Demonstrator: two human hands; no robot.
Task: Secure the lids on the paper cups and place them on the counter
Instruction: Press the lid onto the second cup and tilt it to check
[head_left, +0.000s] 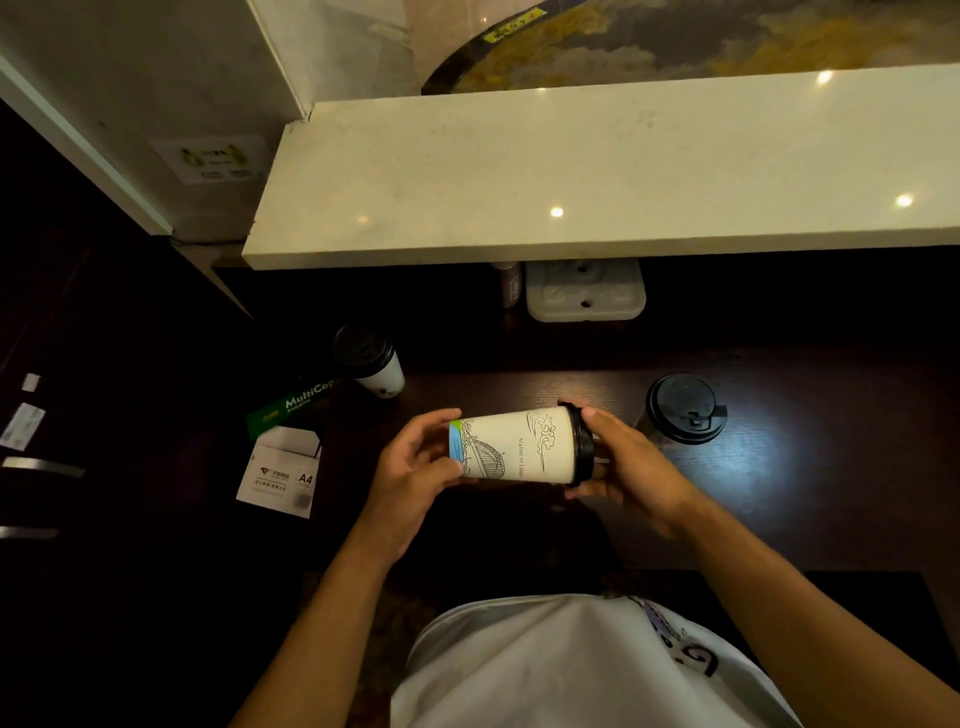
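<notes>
A white paper cup (514, 447) with line drawings lies sideways in the air between both hands, above a dark wooden desk (810, 467). My left hand (415, 467) grips its base. My right hand (623, 462) wraps around the black lid (583, 441) at the cup's rim. A second lidded cup (371, 361) stands on the desk to the back left. A third lidded cup (684, 408) stands to the right, close to my right hand. The pale stone counter (597, 171) runs across above the desk.
A green box of copy paper (291, 408) and a white A4 packet (283, 475) lie left of my hands. Under the counter's edge sit a white moulded tray (586, 293) and a small dark bottle (511, 286). A cabinet with metal handles (41, 467) stands at far left.
</notes>
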